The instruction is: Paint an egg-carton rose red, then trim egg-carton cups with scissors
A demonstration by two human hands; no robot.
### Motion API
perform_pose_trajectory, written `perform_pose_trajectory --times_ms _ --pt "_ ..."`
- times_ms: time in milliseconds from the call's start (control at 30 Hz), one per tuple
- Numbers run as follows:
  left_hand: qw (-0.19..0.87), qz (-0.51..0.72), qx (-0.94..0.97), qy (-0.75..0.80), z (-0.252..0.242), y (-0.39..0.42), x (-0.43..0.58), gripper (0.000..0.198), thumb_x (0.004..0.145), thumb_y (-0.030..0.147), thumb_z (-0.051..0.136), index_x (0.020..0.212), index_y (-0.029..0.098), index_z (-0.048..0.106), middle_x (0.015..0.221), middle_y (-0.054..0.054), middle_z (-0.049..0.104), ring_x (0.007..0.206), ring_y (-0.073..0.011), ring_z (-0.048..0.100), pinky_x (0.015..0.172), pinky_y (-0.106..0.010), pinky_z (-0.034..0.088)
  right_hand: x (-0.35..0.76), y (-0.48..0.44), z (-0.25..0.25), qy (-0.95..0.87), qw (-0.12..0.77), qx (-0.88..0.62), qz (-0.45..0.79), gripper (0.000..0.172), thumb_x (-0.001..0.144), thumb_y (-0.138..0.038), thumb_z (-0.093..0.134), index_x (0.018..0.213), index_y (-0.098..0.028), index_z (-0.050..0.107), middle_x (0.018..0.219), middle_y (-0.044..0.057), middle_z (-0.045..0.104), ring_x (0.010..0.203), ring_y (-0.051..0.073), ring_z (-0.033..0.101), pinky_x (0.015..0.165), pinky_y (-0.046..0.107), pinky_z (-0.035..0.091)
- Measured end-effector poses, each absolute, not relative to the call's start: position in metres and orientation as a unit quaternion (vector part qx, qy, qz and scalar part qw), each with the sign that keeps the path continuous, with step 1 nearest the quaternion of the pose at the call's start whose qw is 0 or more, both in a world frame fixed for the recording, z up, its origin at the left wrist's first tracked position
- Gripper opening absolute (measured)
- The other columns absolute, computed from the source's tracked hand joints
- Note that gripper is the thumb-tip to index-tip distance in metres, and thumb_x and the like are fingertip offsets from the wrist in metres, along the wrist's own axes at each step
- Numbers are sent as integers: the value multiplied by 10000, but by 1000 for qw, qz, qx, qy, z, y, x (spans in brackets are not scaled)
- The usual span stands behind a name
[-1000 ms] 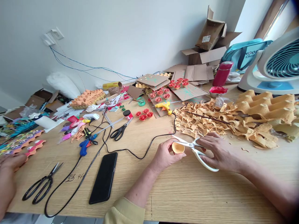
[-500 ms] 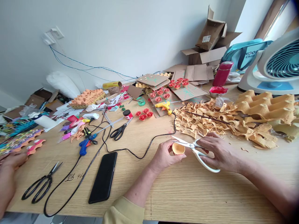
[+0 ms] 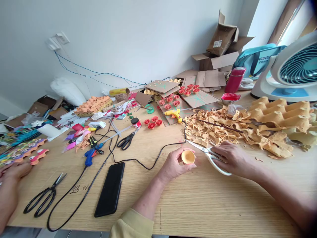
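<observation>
A small tan egg-carton cup (image 3: pixel 188 157) is pinched in my left hand (image 3: pixel 173 166), its hollow side facing up towards me. My right hand (image 3: pixel 232 159) grips white-handled scissors (image 3: pixel 206 150), fingers through the loops. Their blades point left, just beyond the cup's rim and apart from it; the blades look closed or nearly so. Past the scissors lies a heap of tan carton scraps (image 3: pixel 210 127). A yellow glue gun (image 3: pixel 174 114) rests on cardboard beyond my left hand, near several red paper-pulp flowers (image 3: pixel 155 123).
A black phone (image 3: pixel 110 190), a blue glue gun (image 3: pixel 89 157) with its cord, and black scissors (image 3: pixel 46 195) lie to the left. Another person's hand (image 3: pixel 17 172) is at the left edge. Tan egg trays (image 3: pixel 279 110) and a fan (image 3: pixel 292 69) stand right.
The scissors have moved off the cup's rim, up and slightly away, with the blades closer together. My left hand has tilted the cup so more of its inside shows.
</observation>
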State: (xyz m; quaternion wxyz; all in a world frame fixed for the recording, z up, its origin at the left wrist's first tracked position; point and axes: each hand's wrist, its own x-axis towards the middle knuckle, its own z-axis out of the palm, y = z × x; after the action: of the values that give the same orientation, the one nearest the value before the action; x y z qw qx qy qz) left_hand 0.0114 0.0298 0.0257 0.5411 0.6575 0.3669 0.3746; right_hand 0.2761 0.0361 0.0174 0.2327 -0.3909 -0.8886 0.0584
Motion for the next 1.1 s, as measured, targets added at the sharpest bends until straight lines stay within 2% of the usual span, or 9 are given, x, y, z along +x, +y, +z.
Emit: perform_pose_trajectory --times_ms 233,467,600,733,1000,1100 --pt "547 409 624 379 22 34 13 511 670 315 862 1099 163 629 932 -35 631 814 -141 582 758 -242 480 278 38 13 -868 241 -430 56 244 944 -382 544 754 -236 498 643 -1 570 608 167 496 646 306 365" --pt "588 411 591 369 18 35 15 582 672 369 864 1133 172 568 898 0 556 747 -107 517 741 -240 471 273 34 11 -872 235 -420 88 205 946 -367 551 798 -225 549 687 11 603 624 161 520 667 304 386" --pt "558 412 612 380 20 35 15 496 689 313 851 1092 165 603 882 -4 564 779 -116 525 734 -223 480 273 34 12 -869 224 -429 100 263 969 -389 505 768 -222 536 635 5 570 591 156 487 619 297 368" --pt "540 415 613 401 21 35 13 491 674 324 859 1073 154 628 888 -20 601 785 -129 560 724 -231 510 274 34 14 -862 237 -432 116 309 960 -409 517 714 -223 508 596 -8 537 567 138 459 574 276 345" --pt "500 432 624 418 14 36 13 398 683 283 823 1008 169 622 894 -18 633 762 -123 574 680 -210 501 275 31 21 -847 241 -435 189 343 971 -416 485 694 -215 504 564 -21 540 511 115 467 511 249 351" --pt "474 443 631 426 15 36 13 393 684 269 817 1009 170 620 934 -35 650 811 -142 599 719 -222 513 274 31 21 -845 226 -441 202 324 979 -406 469 727 -212 527 588 -15 565 518 117 476 514 250 361"
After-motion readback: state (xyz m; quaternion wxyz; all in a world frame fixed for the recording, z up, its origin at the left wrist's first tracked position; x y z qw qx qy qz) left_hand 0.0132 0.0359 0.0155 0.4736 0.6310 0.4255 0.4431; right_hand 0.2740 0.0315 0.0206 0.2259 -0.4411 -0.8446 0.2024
